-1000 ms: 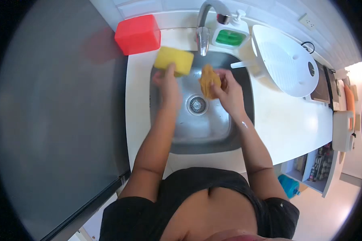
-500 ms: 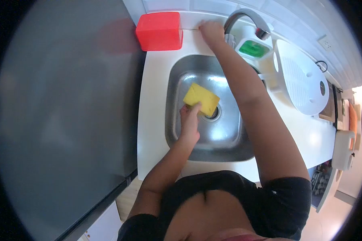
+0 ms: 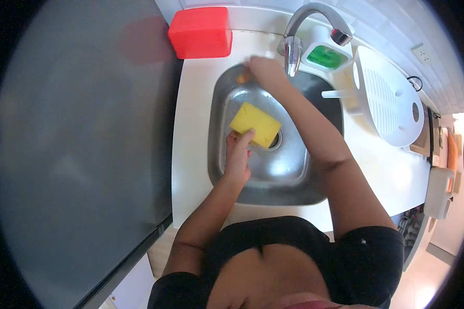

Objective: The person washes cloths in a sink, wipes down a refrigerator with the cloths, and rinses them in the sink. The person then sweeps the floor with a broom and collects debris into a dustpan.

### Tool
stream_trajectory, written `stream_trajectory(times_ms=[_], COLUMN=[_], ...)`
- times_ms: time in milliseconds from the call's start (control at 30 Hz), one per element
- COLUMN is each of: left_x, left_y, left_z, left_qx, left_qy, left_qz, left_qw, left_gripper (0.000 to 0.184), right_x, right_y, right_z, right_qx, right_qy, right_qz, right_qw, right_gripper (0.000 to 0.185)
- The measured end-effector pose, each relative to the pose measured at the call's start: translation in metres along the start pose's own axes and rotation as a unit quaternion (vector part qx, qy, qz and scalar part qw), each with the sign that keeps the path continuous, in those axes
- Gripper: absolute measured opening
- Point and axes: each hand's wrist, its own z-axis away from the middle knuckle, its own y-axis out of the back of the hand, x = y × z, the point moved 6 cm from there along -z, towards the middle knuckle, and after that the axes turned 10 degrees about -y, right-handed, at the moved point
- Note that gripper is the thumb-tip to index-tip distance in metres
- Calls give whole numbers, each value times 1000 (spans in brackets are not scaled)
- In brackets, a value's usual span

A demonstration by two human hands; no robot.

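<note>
A yellow sponge (image 3: pixel 256 123) is gripped in my left hand (image 3: pixel 238 154), over the steel sink (image 3: pixel 273 191) and partly covering its drain. The thumb lies on top of the sponge. My right hand (image 3: pixel 265 72) is at the sink's back edge, left of the faucet (image 3: pixel 293 54). It is blurred, with its fingers wrapped round a brownish-yellow cloth (image 3: pixel 244 78) that shows only in part below them.
A red container (image 3: pixel 201 33) stands at the back left. Behind the faucet is a dispenser with green liquid (image 3: pixel 326 57). A white drying rack (image 3: pixel 392 100) is on the right counter. A large dark grey surface (image 3: pixel 82 144) borders the left side.
My left hand has lowered the sponge from the sink's back left to the drain. My right hand went to the back counter with the cloth, then came down to the sink's back edge. The view has shifted.
</note>
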Motion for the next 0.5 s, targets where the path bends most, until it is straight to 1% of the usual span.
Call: stream_trajectory(times_ms=[67, 100, 133, 200, 233, 300, 333, 400, 433, 500], left_x=[2, 2, 1, 2, 2, -4, -3, -1, -5, -14], left_y=[3, 4, 5, 5, 6, 2, 2, 1, 3, 10], left_z=[1, 1, 2, 4, 5, 7, 8, 12, 11, 9], left_qx=[11, 22, 25, -8, -7, -57, -55, -40, -34, 17], left_qy=[2, 8, 8, 5, 4, 37, 35, 25, 26, 29], left_qz=[3, 5, 5, 15, 12, 10, 12, 10, 16, 38], left_qw=[1000, 1000, 1000, 1000, 1000, 998, 998, 999, 999, 999], left_gripper=[46, 46, 46, 44, 44, 52, 52, 50, 50, 44], right_x=[2, 1, -4, -2, 1, 10, 13, 20, 17, 0], right_y=[-9, 4, 14, 40, 34, 16, 3, -19, -25, -26], right_z=[20, 18, 12, -11, -26, -59, -70, -79, -77, -52], right_qx=[-32, 12, 10, 111, 112, 138, 138, 86, 66, 40], right_qy=[44, -3, -2, -47, -49, -73, -71, -94, -79, -54], right_qz=[-48, -23, -25, -4, -6, 9, 8, -33, -33, -45], right_qw=[997, 1000, 1000, 993, 993, 988, 988, 991, 994, 997], right_gripper=[15, 15, 15, 18, 18, 20, 20, 16, 18, 18])
